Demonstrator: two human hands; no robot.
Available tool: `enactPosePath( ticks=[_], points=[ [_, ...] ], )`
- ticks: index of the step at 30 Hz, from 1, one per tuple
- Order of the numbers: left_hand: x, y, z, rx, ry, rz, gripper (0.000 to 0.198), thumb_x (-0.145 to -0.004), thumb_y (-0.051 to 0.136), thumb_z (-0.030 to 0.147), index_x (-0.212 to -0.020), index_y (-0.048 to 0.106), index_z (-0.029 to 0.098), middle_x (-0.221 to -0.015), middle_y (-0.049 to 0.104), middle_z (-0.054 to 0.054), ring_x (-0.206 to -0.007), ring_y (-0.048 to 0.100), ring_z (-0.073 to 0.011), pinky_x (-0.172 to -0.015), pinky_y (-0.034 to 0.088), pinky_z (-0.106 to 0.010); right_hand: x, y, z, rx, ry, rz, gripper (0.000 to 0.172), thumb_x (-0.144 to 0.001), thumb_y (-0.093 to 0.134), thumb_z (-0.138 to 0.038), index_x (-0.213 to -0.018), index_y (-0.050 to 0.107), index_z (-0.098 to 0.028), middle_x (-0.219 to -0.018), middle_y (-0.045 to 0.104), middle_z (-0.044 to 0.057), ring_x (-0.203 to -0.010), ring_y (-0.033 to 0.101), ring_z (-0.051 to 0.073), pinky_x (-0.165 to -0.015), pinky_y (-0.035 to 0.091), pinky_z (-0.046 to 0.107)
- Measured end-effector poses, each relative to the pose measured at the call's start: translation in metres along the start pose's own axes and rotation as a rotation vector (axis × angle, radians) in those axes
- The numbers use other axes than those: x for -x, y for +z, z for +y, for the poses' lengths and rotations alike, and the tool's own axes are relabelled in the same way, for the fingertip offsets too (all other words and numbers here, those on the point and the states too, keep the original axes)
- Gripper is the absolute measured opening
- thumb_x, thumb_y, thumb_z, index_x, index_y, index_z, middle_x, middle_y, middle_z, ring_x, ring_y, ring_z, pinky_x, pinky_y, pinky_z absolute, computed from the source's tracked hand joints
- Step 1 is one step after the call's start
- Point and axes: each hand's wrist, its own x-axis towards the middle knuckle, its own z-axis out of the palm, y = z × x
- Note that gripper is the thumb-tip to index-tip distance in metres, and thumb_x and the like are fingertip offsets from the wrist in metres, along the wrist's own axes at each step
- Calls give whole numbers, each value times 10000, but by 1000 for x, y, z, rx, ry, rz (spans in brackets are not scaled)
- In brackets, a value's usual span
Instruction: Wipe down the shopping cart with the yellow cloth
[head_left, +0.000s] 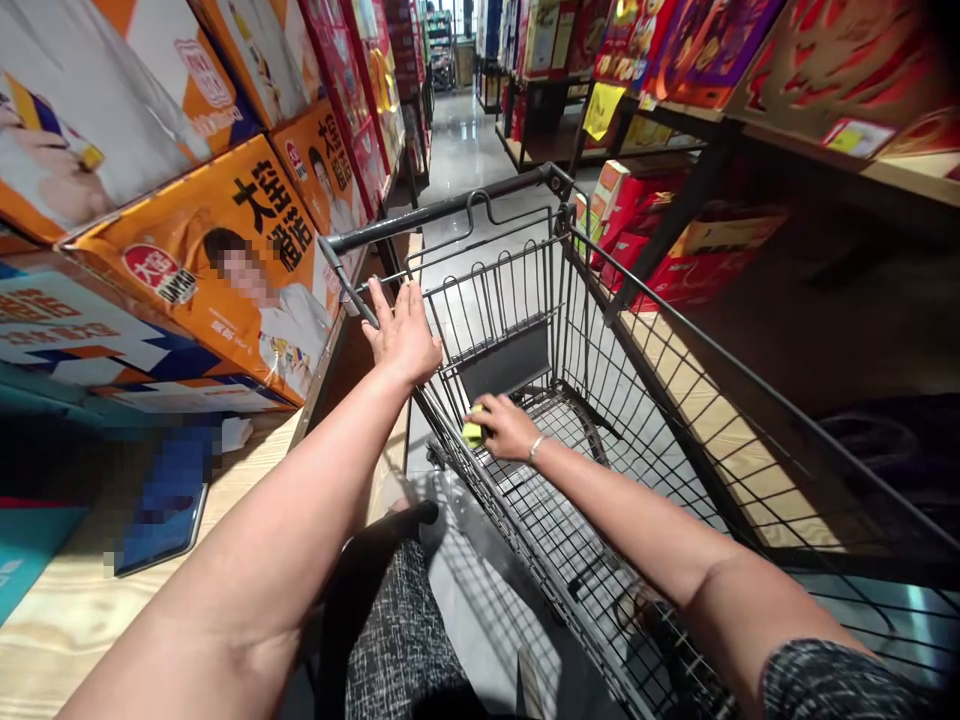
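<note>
A dark metal shopping cart [630, 273] stands in front of me, its handlebar at the far end. My left hand [407, 340] lies on the cart's left upper side near the handlebar, with its fingers stretched out and apart. Inside the basket, my right hand [510, 428] is closed around a yellow cloth [472, 430]. The cloth is at the left wire wall; most of it is hidden by my fingers, and I cannot tell whether it touches the wires.
Orange drink cartons [202, 270] are stacked on the left. A tablet-like device [161, 510] lies on the wooden shelf below them. Shelves with red gift boxes [697, 260] line the right side. A tiled aisle [469, 130] runs ahead beyond the handlebar.
</note>
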Motion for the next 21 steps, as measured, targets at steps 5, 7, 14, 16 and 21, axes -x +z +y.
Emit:
enactPosePath(
  ticks=[5, 7, 14, 16, 21],
  points=[
    [2, -5, 2, -9, 4, -44, 984, -877, 645, 319, -1670, 67, 246, -1726, 170, -77, -1571, -194, -354, -1192, 237, -724, -99, -108, 19, 102, 95, 670, 650, -878, 613, -157, -1470, 494, -398, -1521, 393, 41, -1300, 400, 321, -985, 524, 539],
    [2, -6, 2, -25, 10, -50, 1005, -866, 665, 334, -1670, 69, 241, -1724, 173, -82, -1568, -200, -366, -1188, 239, -730, -126, -117, 36, 188, 92, 707, 597, -918, 589, -183, -1468, 492, -394, -1543, 364, 35, -1343, 369, 317, -1062, 473, 551],
    [-1, -3, -1, -83, 44, -58, 1021, -851, 691, 460, -1667, 111, 262, -1726, 177, -62, -1562, -209, -388, -1185, 261, -728, -21, 15, 67, 286, 268, 198, 407, -928, 573, -164, -1260, 684, -371, -1512, 453, 48, -1330, 389, 320, -1047, 463, 457],
    [-2, -3, -1, -95, 45, -62, 1025, -846, 698, 478, -1665, 118, 269, -1725, 181, -67, -1563, -205, -392, -1184, 260, -730, 22, 39, 76, 259, 351, 19, 386, -928, 523, -134, -1184, 716, -349, -1482, 493, 44, -1221, 456, 296, -963, 498, 434],
    [-2, -3, 1, -110, 45, -60, 1062, -826, 726, 511, -1665, 119, 275, -1720, 191, -95, -1561, -197, -409, -1175, 257, -740, 22, -17, 100, 223, 448, 234, 615, -833, 526, -58, -1395, 599, -296, -1509, 442, 91, -1189, 453, 305, -962, 498, 431]
  ],
)
